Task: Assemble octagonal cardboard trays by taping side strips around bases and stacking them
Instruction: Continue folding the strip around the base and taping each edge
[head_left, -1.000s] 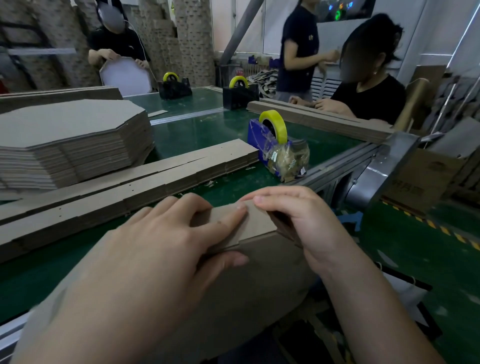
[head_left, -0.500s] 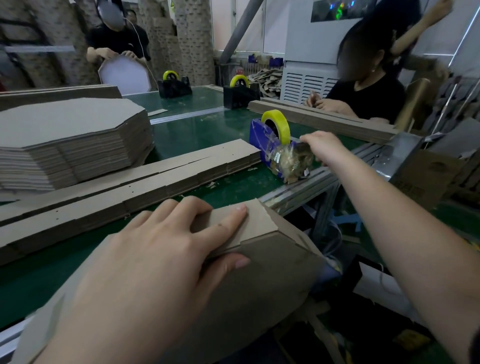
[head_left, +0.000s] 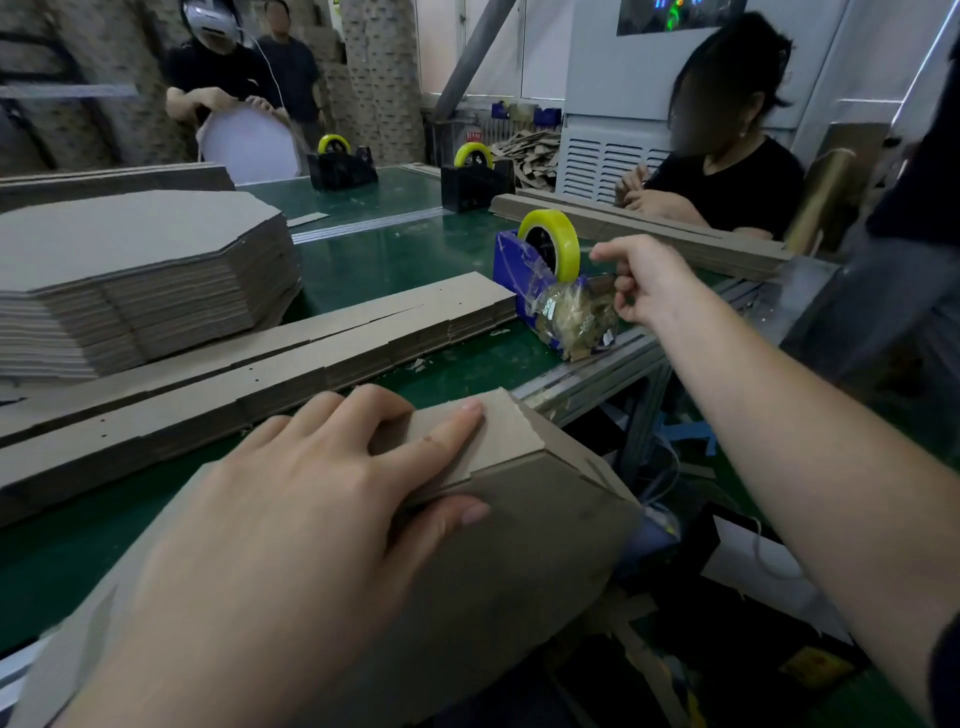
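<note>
A half-built cardboard tray (head_left: 519, 535) stands tilted on its side at the near edge of the green table (head_left: 389, 260). My left hand (head_left: 291, 519) grips it, fingers on the folded side strip on top, thumb on the base below. My right hand (head_left: 649, 280) is stretched out to the blue tape dispenser (head_left: 511, 270) with its yellow-rimmed tape roll (head_left: 550, 244). Its fingers are curled just past the dispenser's cutter and seem to pinch a strand of clear tape; the tape itself is hard to make out.
A tall stack of octagonal bases (head_left: 130, 260) lies at the left, with flat side strips (head_left: 311, 353) piled in front of it. Two black dispensers (head_left: 475, 179) stand farther back. A seated person (head_left: 727, 176) works across the table behind more strips (head_left: 649, 228).
My right hand left the tray's corner and reached to the tape dispenser, where it now hovers at the cutter. The left hand has kept its grip on the tray.
</note>
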